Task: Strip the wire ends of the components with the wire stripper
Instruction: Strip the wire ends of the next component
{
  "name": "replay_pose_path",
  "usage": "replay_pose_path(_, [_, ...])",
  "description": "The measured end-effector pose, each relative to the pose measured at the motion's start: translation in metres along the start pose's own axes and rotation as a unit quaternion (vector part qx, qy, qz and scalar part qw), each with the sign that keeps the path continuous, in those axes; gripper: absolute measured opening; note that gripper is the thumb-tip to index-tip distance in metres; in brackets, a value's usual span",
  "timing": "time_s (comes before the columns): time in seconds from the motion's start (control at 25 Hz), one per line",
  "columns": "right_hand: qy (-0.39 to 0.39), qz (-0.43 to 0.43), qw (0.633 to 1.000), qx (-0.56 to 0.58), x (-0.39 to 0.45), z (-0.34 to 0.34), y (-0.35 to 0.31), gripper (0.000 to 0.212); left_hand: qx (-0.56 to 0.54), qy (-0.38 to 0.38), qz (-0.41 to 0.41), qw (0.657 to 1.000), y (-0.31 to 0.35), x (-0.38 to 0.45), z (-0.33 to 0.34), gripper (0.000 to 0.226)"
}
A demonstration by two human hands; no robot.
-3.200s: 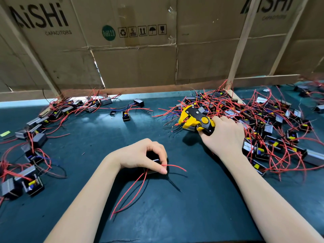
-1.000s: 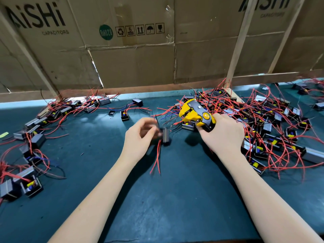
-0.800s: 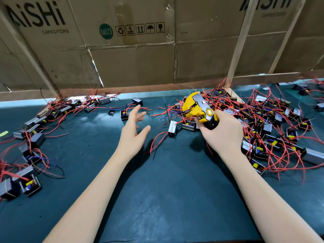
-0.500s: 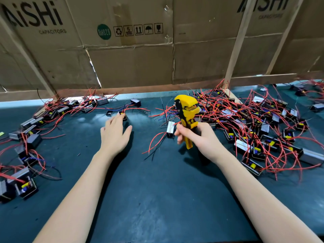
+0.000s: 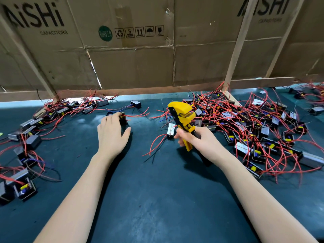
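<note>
While the right hand (image 5: 198,139) curls its fingers round the yellow and black handles of the yellow plastic wire stripper (image 5: 183,120), the tool stands nearly upright above that grip, its hooked head at the top and its handle ends poking out below the palm. Just to the left of the gripping fingers, a small silver-faced boxy component (image 5: 171,131) lies on the dark teal table mat (image 5: 157,199), with thin red and black leads (image 5: 154,144) trailing down and to the left of it, apart from the hand. To the right of the grip and behind it spreads a large heap of black boxy components tangled in red wires (image 5: 254,127), some showing yellow and blue parts.

Well to the left of the stripper, the left hand (image 5: 111,134) lies palm down over the mat with fingers nearly straight and thumb spread; its fingertips reach a small black component with red wire leads (image 5: 122,118), touching or almost touching it, and whether they pinch it cannot be told. Beyond those fingertips sits another black boxy part with blue leads (image 5: 135,104). Far left of both hands, a second scatter of black components with red wires (image 5: 35,130) runs along the mat's edge. Behind everything stands a brown cardboard wall (image 5: 131,67) printed with black letters, braced by pale wooden slats (image 5: 236,44).
</note>
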State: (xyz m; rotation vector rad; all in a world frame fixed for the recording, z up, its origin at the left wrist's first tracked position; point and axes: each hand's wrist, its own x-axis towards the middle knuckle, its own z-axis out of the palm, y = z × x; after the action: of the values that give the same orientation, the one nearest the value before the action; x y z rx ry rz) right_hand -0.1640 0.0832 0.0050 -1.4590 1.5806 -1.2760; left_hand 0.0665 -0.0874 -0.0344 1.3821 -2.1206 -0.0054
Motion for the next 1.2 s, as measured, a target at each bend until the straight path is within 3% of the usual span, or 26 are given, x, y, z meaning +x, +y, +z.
replay_pose_path(0.08, [-0.006, -0.016, 1.0, -0.017, -0.002, 0.004, -0.002, 0.057, -0.018, 0.002, 0.013, 1.0, 0.0, 0.001, -0.001, 0.063])
replay_pose_path(0.16, [-0.009, -0.026, 0.999, -0.044, -0.002, 0.008, -0.002, 0.046, 0.009, -0.045, 0.031, 0.998, -0.001, 0.001, 0.004, 0.064])
replay_pose_path(0.28, [0.006, -0.029, 0.998, -0.049, -0.001, 0.01, -0.001, 0.06, 0.043, -0.09, 0.034, 0.994, -0.002, -0.001, 0.01, 0.045])
replay_pose_path(0.48, [0.051, 0.037, 0.998, -0.01, 0.0, 0.001, 0.003, 0.073, 0.056, -0.022, 0.036, 0.998, -0.002, 0.001, 0.0, 0.013])
replay_pose_path(0.6, [0.051, 0.066, 0.996, 0.017, 0.003, -0.003, 0.005, 0.077, 0.047, -0.02, 0.04, 0.998, 0.002, -0.001, 0.0, 0.032])
replay_pose_path(0.76, [0.049, 0.079, 0.994, 0.063, 0.003, -0.007, 0.005, 0.069, 0.038, 0.043, 0.068, 0.996, 0.005, 0.002, -0.004, 0.053])
replay_pose_path(0.96, [0.045, 0.087, 0.992, 0.084, 0.005, -0.009, 0.003, 0.073, 0.04, -0.114, -0.001, 0.993, 0.001, 0.001, 0.008, 0.045])
replay_pose_path(1.2, [0.024, 0.091, 0.992, 0.085, 0.006, -0.009, 0.002, 0.071, 0.065, -0.044, 0.025, 0.997, 0.003, 0.019, -0.008, 0.022])
